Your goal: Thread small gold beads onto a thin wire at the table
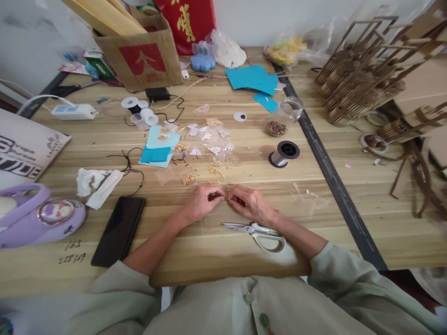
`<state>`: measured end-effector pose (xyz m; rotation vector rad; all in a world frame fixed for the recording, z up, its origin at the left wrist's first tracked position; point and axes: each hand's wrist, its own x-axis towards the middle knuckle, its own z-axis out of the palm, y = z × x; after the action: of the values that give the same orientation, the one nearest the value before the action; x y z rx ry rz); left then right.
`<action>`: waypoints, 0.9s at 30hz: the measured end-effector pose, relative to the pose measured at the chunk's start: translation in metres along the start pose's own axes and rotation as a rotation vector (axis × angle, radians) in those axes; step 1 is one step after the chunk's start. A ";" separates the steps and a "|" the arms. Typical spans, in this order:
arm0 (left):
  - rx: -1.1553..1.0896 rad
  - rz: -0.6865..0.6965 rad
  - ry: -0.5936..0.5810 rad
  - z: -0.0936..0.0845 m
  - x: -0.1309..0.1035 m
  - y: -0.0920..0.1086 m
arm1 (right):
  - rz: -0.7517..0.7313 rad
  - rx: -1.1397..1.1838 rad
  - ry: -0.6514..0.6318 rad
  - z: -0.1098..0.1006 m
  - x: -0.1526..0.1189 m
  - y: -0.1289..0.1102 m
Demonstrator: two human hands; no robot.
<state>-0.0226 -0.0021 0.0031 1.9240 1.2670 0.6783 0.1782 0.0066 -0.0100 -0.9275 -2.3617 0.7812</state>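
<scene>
Center: your left hand (204,203) and right hand (249,203) pinch a tiny gold bead (227,198) above the woodgrain desk (216,253).

Light moderate, soft, rather flat; source out of view. Dim, soft-edged shading on the tabletop (209,249) nearer the wearer than the left hand (204,202) and right hand (253,204), deepest along the near edge. Small highlights on the glass jar (292,108), beyond and right of the hands. Slight haze overall. Detail at the fingertips soft, too small to resolve. Wide-angle stretch outward: paper bag (139,58), far left of hands, leans; sleeves (352,270) (118,298) pulled wide.
</scene>
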 end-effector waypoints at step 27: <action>-0.079 -0.045 -0.021 0.001 0.000 0.003 | -0.006 -0.007 -0.034 -0.004 0.001 -0.003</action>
<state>-0.0199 -0.0029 0.0050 1.8293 1.2485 0.6737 0.1786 0.0070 -0.0054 -0.9169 -2.3970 0.7934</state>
